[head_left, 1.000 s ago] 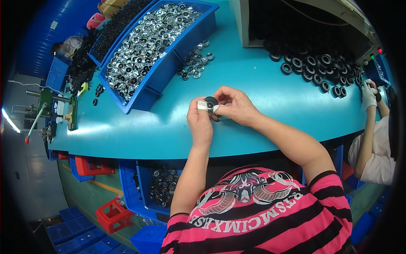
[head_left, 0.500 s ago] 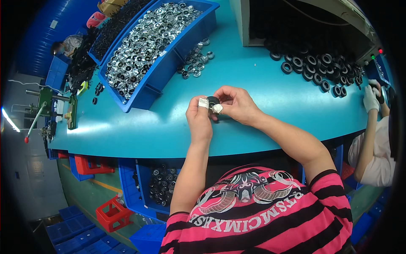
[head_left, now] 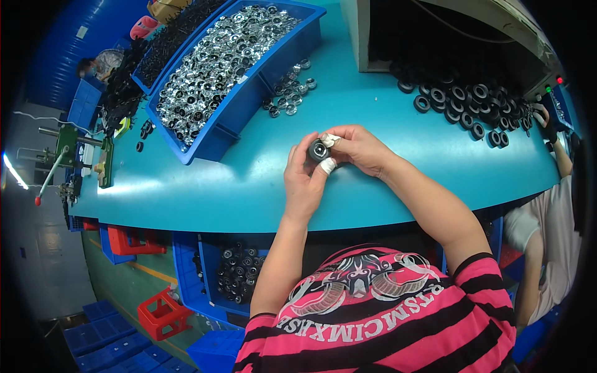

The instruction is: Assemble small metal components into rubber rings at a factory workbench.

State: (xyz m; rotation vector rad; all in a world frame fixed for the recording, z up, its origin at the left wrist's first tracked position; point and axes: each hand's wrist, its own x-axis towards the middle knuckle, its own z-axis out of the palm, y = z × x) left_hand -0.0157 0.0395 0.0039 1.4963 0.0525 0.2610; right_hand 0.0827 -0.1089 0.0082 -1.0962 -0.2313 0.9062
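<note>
A small black wheel (head_left: 319, 150) with a shiny clear centre is held above the table, its face turned up. My left hand (head_left: 303, 186) closes round its left and near side, with the white-taped thumb at its lower rim. My right hand (head_left: 365, 151) grips the far right rim, and white tape wraps a digit there too. Its other fingers are partly hidden behind the wheel. Ahead and to the left, a blue bin (head_left: 214, 140) is heaped with clear and black hub pieces (head_left: 217, 68). Several loose hub pieces (head_left: 291, 93) lie beside it.
Black rings (head_left: 466, 105) are piled at the far right of the turquoise table (head_left: 249, 193), by a grey-white housing (head_left: 362, 37). A green lever press (head_left: 68, 149) stands left. Below are a bin of black wheels (head_left: 239, 267) and a red stool (head_left: 163, 314). A co-worker's arm (head_left: 532, 261) is at right.
The wheel has turned so its face shows upward, and both my hands have shifted their grip round it. At the right, the co-worker's gloved hand has dropped toward the table's near edge.
</note>
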